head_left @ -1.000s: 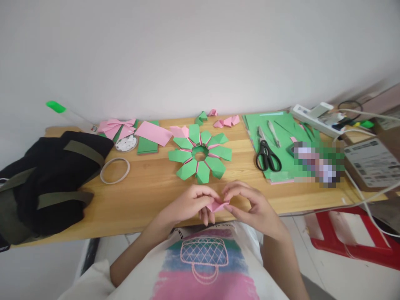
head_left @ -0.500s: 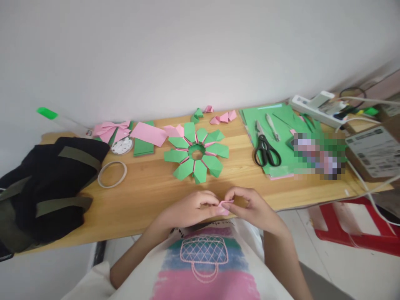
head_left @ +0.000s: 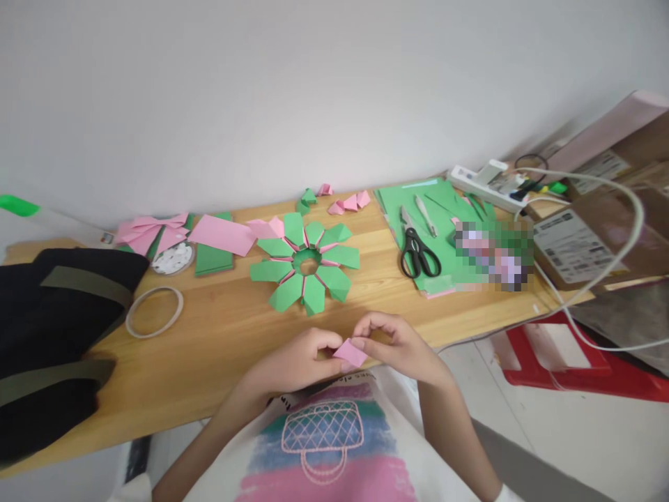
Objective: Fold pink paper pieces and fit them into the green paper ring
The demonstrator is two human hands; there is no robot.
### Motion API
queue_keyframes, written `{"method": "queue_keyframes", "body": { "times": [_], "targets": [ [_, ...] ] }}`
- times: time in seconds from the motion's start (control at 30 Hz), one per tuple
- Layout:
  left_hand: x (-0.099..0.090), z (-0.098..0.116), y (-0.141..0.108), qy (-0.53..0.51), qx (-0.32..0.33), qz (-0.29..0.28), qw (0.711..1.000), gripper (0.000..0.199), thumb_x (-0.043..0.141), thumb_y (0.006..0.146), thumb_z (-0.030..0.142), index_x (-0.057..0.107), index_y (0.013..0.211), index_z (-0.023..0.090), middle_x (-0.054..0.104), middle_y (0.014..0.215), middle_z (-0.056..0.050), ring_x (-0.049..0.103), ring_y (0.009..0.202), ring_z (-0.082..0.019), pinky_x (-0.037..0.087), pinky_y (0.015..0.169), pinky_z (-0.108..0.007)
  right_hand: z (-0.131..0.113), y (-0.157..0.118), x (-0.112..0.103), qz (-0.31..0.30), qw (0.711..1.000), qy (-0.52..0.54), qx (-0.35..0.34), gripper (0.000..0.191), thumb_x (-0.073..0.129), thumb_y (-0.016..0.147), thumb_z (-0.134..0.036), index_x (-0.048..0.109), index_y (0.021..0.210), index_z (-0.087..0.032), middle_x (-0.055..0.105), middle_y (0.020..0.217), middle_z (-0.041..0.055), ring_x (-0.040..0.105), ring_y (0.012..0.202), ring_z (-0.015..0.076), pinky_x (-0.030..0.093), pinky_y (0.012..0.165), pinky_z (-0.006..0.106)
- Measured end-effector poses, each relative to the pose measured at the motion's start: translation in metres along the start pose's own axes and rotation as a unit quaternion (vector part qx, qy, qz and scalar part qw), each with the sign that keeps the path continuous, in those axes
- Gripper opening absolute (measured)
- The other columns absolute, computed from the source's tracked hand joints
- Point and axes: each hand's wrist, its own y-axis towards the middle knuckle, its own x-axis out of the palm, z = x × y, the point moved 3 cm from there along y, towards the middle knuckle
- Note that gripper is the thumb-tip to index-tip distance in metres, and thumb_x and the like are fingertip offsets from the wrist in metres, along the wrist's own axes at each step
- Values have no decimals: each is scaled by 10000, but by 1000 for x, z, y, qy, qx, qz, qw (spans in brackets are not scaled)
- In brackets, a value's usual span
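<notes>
A small folded piece of pink paper (head_left: pixel 350 353) is held between both hands at the table's front edge. My left hand (head_left: pixel 300 359) pinches its left side, and my right hand (head_left: pixel 391 345) grips its upper right corner with thumb and fingers. Just beyond the hands lies a ring-shaped green paper flower (head_left: pixel 334 279) with pink edges between its petals. Behind it sit small folded pink pieces (head_left: pixel 350 203) and a green folded piece (head_left: pixel 306 199). Pink sheets (head_left: pixel 222 234) rest on a green stack (head_left: pixel 214 262) to the left.
Black scissors (head_left: pixel 417 254) and a white cutter (head_left: pixel 426 215) lie on green sheets (head_left: pixel 387 202) at right. A power strip (head_left: pixel 483 187), cables and boxes (head_left: pixel 580 240) stand beyond. At left are a tape ring (head_left: pixel 155 312) and dark cloth (head_left: pixel 57 335).
The view has turned to the right, so the table things appear further left. The pink piece now shows a larger, diamond-shaped face between my hands.
</notes>
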Motion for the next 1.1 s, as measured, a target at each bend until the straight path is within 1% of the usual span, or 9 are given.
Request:
{"method": "queue_keyframes", "body": {
  "times": [0.2, 0.33, 0.47, 0.7, 0.8, 0.9, 0.97, 1.03, 1.1],
  "targets": [
    [0, 0, -1, -6, 1, 0, 1000, 234, 571, 814, 347, 696, 854, 153, 669, 805, -10, 560, 749, -159, 404, 653, -238, 1, -1, -1, -3, 1000, -9, 1, 194, 640, 862, -338, 671, 755, -180, 671, 713, 5, 592, 669, 115, 490, 639, 238],
    [-2, 0, -4, -18, 8, 43, 999, 276, 585, 818, 405, 699, 815, 154, 648, 734, -4, 555, 725, -160, 402, 632, -238, -2, -2, 0, -14, 1000, -11, 13, 188, 695, 818, -359, 684, 750, -183, 678, 710, 3, 601, 681, 122, 485, 649, 238],
    [-4, 1, -5, -21, 11, 79, 997, 264, 627, 792, 419, 700, 791, 165, 666, 746, -7, 566, 731, -169, 413, 645, -249, -1, -2, 2, -4, 1000, -20, 3, 187, 706, 805, -350, 672, 728, -182, 663, 691, -4, 588, 667, 122, 472, 635, 236],
    [-6, -1, -4, -50, 50, 103, 992, 123, 679, 736, 298, 701, 730, 177, 686, 771, -5, 589, 770, -172, 433, 724, -262, 3, -1, 6, -16, 997, 70, 9, 282, 639, 850, -438, 645, 733, -182, 640, 666, -5, 561, 629, 112, 467, 624, 241],
    [-6, -6, -3, -44, 56, 108, 992, 67, 675, 707, 219, 684, 663, 170, 654, 743, 2, 573, 746, -156, 421, 716, -255, 5, 5, 5, 42, 993, 106, 25, 342, 630, 836, -511, 621, 716, -191, 623, 653, -2, 558, 612, 117, 476, 616, 252],
    [-3, -9, -4, -45, 79, 91, 992, 52, 667, 711, 179, 694, 669, 165, 674, 800, -17, 599, 779, -159, 434, 736, -256, 10, 18, 3, 191, 973, 130, 17, 355, 716, 745, -534, 601, 808, -205, 617, 696, -13, 567, 638, 117, 484, 638, 254],
    [-1, -13, -6, -51, 104, 75, 990, 45, 677, 726, 190, 713, 713, 166, 699, 869, -40, 625, 838, -171, 452, 765, -261, 15, 28, 3, 259, 955, 144, 13, 449, 777, 665, -534, 578, 909, -214, 618, 714, -26, 570, 648, 117, 482, 645, 254],
    [1, -18, -7, -65, 119, 71, 988, 47, 697, 723, 206, 706, 709, 162, 706, 936, -67, 637, 885, -182, 465, 790, -269, 21, 39, 5, 269, 952, 144, 23, 526, 796, 621, -547, 570, 955, -210, 615, 685, -35, 565, 620, 117, 470, 619, 256],
    [0, -25, -7, -88, 115, 85, 986, 62, 705, 701, 200, 677, 669, 155, 699, 993, -91, 640, 921, -195, 474, 816, -284, 26, 48, 8, 248, 960, 127, 40, 517, 796, 602, -562, 591, 905, -197, 603, 630, -41, 548, 569, 113, 453, 576, 253]
  ]
}}
